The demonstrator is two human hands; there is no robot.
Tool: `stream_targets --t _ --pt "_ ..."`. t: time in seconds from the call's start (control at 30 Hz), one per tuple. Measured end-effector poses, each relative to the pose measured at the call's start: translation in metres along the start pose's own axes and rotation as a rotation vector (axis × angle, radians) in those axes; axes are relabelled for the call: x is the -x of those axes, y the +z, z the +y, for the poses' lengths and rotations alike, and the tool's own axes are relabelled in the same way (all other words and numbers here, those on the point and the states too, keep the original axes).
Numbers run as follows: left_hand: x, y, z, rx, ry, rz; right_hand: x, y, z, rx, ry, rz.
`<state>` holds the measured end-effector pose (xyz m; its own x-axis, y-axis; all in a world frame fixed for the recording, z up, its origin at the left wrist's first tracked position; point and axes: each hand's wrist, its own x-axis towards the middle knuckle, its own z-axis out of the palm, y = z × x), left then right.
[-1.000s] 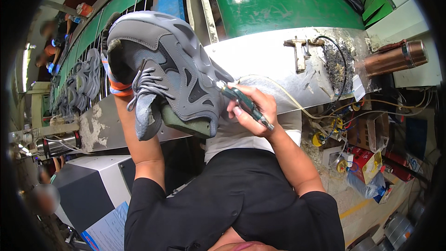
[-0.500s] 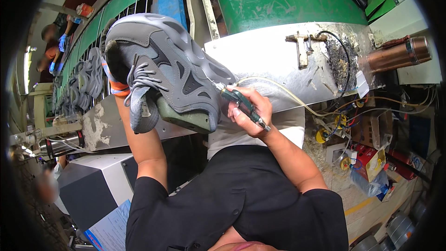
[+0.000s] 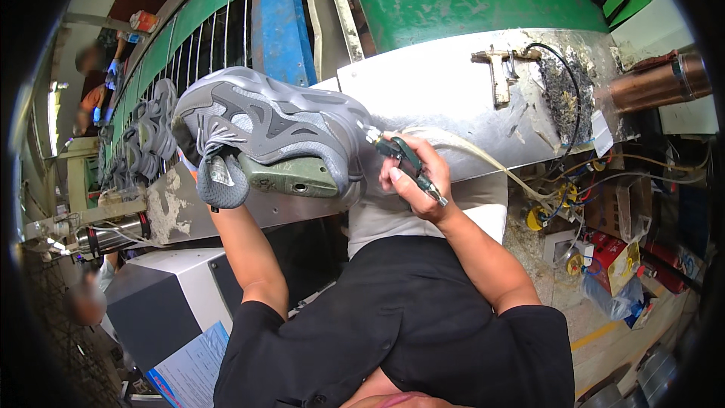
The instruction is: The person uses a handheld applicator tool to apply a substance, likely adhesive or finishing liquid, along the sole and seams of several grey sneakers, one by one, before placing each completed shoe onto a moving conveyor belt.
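A grey sneaker with a chunky pale grey sole is held up over the metal bench, side toward me, with a green shoe last inside it. My left hand supports it from behind at the toe end; most of that hand is hidden, and a bit of white and orange covering shows. In my right hand is a small dark green air gun, a pale hose running by it. Its metal nozzle points at the sneaker's heel end, close to the sole; I cannot tell whether they touch.
A second metal gun with a black hose lies on the metal bench. More grey sneakers stand on the green conveyor at left, with people beyond. A copper-coloured cylinder lies at right. A grey-white box stands below the bench.
The sneaker has come down and tilted, its toe lower and its sole edge flatter. My right hand with the air gun has shifted slightly right. The view has moved a little.
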<state>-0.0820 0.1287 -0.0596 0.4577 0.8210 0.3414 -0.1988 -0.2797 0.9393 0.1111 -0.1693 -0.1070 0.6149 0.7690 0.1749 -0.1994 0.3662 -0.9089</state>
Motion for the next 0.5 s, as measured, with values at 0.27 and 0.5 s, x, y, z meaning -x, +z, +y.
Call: stream_targets --t 0.27,0.5 --pt "0.004 -0.01 -0.002 0.013 0.003 0.032 -0.076 0.002 -0.003 0.538 -0.322 -0.184" --pt "0.0 -0.015 -0.007 0.024 0.003 0.054 -0.062 -0.01 -0.007 0.808 -0.401 -0.327"
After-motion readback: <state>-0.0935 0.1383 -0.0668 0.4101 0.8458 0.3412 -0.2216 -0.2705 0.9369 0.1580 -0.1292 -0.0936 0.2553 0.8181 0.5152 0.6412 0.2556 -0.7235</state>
